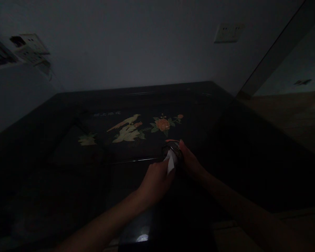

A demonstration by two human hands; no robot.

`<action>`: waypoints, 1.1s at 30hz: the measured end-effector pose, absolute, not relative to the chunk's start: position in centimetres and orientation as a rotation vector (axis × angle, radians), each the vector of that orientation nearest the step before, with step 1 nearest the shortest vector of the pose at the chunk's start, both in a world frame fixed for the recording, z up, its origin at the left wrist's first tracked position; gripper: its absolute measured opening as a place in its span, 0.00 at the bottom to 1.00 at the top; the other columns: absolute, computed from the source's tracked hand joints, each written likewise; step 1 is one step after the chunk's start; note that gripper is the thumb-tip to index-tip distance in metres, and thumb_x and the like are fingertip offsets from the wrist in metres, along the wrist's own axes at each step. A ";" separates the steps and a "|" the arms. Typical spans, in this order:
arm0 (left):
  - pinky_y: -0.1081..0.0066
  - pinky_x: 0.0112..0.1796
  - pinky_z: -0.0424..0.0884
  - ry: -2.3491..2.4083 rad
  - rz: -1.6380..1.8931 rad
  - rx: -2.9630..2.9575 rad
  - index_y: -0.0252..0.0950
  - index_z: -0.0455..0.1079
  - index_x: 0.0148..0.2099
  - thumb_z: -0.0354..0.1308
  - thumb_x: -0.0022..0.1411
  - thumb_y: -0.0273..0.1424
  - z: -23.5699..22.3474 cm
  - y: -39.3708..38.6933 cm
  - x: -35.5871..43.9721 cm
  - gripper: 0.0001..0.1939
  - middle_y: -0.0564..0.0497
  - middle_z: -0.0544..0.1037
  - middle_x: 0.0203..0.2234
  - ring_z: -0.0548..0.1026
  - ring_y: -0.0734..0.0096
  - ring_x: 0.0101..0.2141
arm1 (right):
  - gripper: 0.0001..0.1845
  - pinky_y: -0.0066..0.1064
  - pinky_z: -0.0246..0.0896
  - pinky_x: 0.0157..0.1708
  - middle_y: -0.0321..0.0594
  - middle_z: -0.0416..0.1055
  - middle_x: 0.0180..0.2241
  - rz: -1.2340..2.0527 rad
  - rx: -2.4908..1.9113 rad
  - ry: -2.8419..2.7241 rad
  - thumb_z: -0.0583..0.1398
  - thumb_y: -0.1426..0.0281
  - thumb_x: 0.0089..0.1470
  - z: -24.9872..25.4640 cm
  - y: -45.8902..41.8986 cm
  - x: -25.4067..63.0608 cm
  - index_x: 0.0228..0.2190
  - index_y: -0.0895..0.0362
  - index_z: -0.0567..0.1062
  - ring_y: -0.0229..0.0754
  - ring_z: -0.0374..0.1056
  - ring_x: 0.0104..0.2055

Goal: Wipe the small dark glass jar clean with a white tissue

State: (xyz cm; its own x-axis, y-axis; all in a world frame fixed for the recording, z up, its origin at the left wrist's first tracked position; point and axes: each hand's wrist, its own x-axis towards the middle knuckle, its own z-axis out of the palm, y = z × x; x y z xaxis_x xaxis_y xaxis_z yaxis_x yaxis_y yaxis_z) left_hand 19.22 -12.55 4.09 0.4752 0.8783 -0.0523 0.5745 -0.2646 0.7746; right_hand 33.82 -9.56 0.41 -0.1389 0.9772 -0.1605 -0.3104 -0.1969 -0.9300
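The scene is very dark. My right hand is wrapped round a small dark round container with a shiny rim, held just above a black tabletop. My left hand is closed on a piece of white paper or tissue and presses it against the container's near side. Both forearms reach in from the bottom edge of the view. What the container holds is hidden in the gloom.
The black tabletop carries a painted design of a bird, leaves and orange flowers. A pale wall stands behind with a socket plate at upper right and more sockets at upper left. A glossy dark object lies near me.
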 end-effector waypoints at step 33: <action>0.60 0.54 0.65 1.218 0.229 2.927 0.25 0.65 0.55 0.47 0.60 0.19 2.6 -11.9 19.1 0.21 0.36 0.75 0.49 0.73 0.60 0.51 | 0.31 0.37 0.63 0.46 0.40 0.75 0.43 1.494 -0.980 -0.992 0.53 0.44 0.52 -1.3 -9.1 33.8 0.46 0.53 0.72 0.45 0.70 0.45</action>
